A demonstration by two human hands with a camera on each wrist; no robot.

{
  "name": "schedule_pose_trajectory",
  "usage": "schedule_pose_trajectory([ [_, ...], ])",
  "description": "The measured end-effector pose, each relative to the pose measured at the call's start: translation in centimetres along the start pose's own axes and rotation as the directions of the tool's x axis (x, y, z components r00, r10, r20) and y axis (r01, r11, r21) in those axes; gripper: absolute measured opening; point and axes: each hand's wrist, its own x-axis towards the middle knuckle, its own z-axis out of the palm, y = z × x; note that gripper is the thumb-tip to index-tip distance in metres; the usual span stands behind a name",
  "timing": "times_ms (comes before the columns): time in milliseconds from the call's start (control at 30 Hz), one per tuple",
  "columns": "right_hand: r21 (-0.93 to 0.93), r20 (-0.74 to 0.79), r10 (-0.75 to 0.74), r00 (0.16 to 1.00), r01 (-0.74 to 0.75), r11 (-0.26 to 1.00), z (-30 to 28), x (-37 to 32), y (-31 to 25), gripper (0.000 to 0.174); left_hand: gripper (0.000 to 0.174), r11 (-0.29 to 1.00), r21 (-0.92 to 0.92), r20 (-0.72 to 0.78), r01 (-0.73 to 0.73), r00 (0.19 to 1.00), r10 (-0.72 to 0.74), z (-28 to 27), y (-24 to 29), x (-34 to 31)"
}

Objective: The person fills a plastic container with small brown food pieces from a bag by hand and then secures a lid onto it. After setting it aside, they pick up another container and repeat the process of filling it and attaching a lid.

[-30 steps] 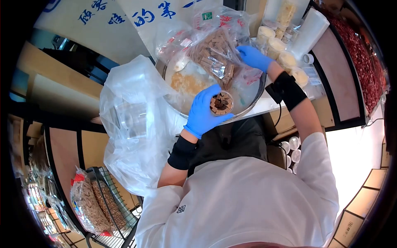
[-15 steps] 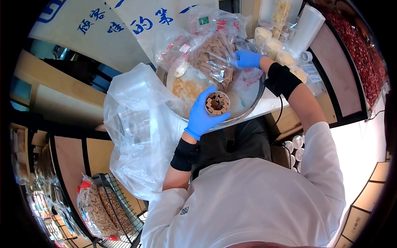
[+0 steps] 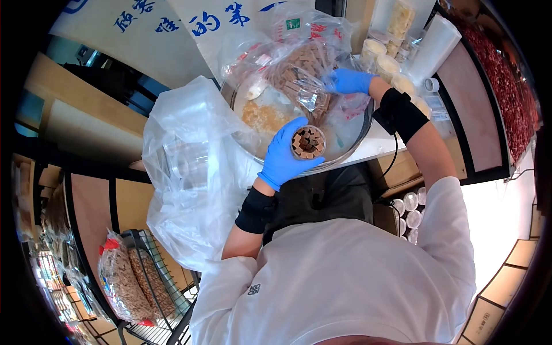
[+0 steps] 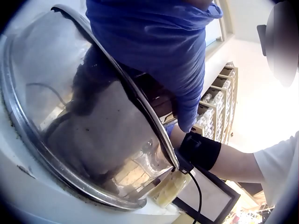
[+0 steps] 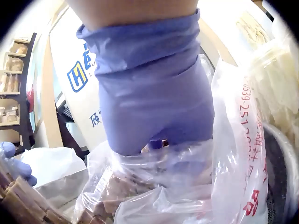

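Note:
In the head view my blue-gloved left hand (image 3: 284,160) grips a small clear round tub (image 3: 324,148) by its side, over the near rim of a metal basin (image 3: 361,138). Brown sticks (image 3: 303,152) stand upright in it, packed around the wall with a dark gap in the middle. My right hand (image 3: 351,81), gloved too, reaches into a clear plastic bag (image 3: 322,29) heaped with more brown sticks (image 3: 300,77). Plastic film covers its fingers (image 5: 187,172) in the right wrist view, so I cannot tell whether they hold a stick.
Lidded tubs (image 3: 386,64) and a white plastic roll (image 3: 434,49) stand right of the basin. Left of it hangs a big translucent bag (image 3: 190,138) with clear containers inside. Pale brown crumbs (image 3: 261,115) lie in the basin. A wire basket (image 3: 164,270) with bagged goods sits lower left.
My right hand has moved from the bag's right edge a little nearer and further under the film. My left hand keeps the tub in about the same place over the basin's rim.

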Motion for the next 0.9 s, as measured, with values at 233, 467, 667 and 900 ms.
schedule_pose_trajectory([
  [233, 0.072, 0.078, -0.062, 0.995, 0.057, 0.996, 0.1, 1.2, 1.5, 0.041, 0.087, 1.0, -0.009, -0.002, -0.008, 1.0, 0.008, -0.2, 0.4, 0.2],
  [467, -0.101, -0.005, -0.106, 0.994, 0.105, 0.989, 0.0, 0.6, 0.1, 0.03, 0.085, 0.999, 0.027, -0.02, -0.026, 0.999, 0.026, -0.4, 0.5, 0.2],
  [667, -0.11, -0.141, -0.176, 0.974, 0.161, 0.981, 0.3, 1.3, 1.4, 0.024, 0.083, 0.999, 0.005, -0.029, -0.04, 0.999, 0.04, -0.4, 0.2, 0.2],
  [900, -0.13, -0.037, -0.184, 0.982, 0.178, 0.976, 0.1, 1.0, 0.0, 0.022, 0.084, 0.999, 0.005, -0.017, -0.038, 0.999, 0.038, -0.4, -0.1, 0.2],
])
